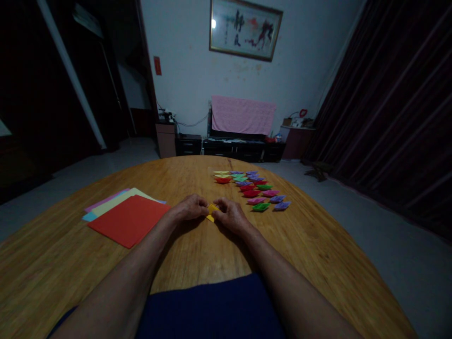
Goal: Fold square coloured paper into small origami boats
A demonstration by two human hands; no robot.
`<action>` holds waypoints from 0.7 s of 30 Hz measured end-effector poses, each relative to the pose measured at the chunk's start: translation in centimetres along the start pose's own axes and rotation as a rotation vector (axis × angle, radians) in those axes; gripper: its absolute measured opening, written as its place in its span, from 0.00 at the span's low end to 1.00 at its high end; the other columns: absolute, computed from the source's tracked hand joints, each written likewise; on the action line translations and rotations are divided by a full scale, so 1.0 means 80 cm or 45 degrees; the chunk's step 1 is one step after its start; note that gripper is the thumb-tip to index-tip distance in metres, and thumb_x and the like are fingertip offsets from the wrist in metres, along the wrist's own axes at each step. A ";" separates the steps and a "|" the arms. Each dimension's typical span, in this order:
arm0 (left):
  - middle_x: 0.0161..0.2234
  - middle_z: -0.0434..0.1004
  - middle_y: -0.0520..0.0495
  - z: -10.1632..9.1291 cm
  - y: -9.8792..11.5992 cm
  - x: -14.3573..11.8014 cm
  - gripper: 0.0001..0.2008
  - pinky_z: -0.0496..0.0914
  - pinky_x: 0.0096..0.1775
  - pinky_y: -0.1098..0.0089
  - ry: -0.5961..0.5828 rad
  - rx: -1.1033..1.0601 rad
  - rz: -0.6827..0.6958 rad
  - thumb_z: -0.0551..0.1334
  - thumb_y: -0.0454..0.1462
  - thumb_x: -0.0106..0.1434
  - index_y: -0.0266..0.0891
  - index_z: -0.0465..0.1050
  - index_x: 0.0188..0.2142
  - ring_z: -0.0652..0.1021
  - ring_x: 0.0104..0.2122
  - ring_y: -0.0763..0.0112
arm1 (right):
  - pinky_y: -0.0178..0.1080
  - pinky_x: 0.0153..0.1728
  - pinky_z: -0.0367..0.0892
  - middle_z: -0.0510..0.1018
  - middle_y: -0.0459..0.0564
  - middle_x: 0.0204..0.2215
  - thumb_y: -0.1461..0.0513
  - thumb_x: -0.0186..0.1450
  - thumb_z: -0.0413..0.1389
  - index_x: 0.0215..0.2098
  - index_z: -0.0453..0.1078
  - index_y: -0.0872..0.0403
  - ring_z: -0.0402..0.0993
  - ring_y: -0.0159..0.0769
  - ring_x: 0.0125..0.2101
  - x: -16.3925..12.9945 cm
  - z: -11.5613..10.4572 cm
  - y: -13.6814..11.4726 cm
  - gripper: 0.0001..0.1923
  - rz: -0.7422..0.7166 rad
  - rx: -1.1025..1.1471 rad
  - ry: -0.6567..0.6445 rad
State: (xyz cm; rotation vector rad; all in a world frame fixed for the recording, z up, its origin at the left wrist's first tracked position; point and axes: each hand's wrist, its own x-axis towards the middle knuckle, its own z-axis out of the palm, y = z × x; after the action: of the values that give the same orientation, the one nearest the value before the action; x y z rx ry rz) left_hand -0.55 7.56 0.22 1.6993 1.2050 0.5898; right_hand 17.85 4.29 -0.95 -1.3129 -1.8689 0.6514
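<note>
Both my hands meet over the middle of a round wooden table (197, 263). My left hand (190, 207) and my right hand (230, 214) pinch a small folded piece of yellow paper (211, 212) between their fingertips. Only a small part of the yellow paper shows between the fingers. A stack of coloured paper sheets (127, 217), red on top, lies to the left of my left hand. Several small folded paper boats (254, 189) in red, green, purple, pink and yellow lie in rows beyond my right hand.
Past the table's far edge are a grey floor, a low dark cabinet (233, 148) with a pink cloth (243, 115) over it, and a framed picture (245, 28) on the wall. A dark curtain (395, 117) hangs on the right.
</note>
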 end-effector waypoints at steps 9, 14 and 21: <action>0.18 0.64 0.54 0.008 0.002 -0.010 0.07 0.51 0.21 0.72 -0.078 -0.268 -0.027 0.64 0.39 0.52 0.36 0.73 0.24 0.62 0.17 0.78 | 0.32 0.32 0.65 0.80 0.48 0.30 0.64 0.60 0.59 0.37 0.78 0.56 0.74 0.33 0.31 0.004 0.002 0.013 0.07 -0.027 0.139 -0.049; 0.20 0.67 0.53 0.014 0.008 -0.019 0.05 0.57 0.23 0.74 -0.035 -0.537 -0.003 0.66 0.35 0.50 0.35 0.72 0.25 0.66 0.20 0.79 | 0.32 0.33 0.67 0.81 0.48 0.32 0.64 0.60 0.59 0.40 0.78 0.55 0.75 0.34 0.33 0.003 -0.003 0.008 0.10 -0.023 0.133 -0.056; 0.23 0.72 0.50 0.011 0.016 -0.023 0.07 0.63 0.27 0.73 0.024 -0.633 -0.004 0.68 0.35 0.50 0.34 0.73 0.28 0.71 0.23 0.77 | 0.31 0.30 0.65 0.80 0.48 0.28 0.64 0.61 0.55 0.36 0.79 0.56 0.72 0.31 0.28 0.001 -0.018 0.008 0.10 0.045 0.257 -0.164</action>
State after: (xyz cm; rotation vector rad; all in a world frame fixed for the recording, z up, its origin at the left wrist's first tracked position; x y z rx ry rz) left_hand 0.02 5.42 1.18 1.2724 0.9715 0.8274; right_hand 19.35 4.56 -0.52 -1.1998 -1.8302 0.9370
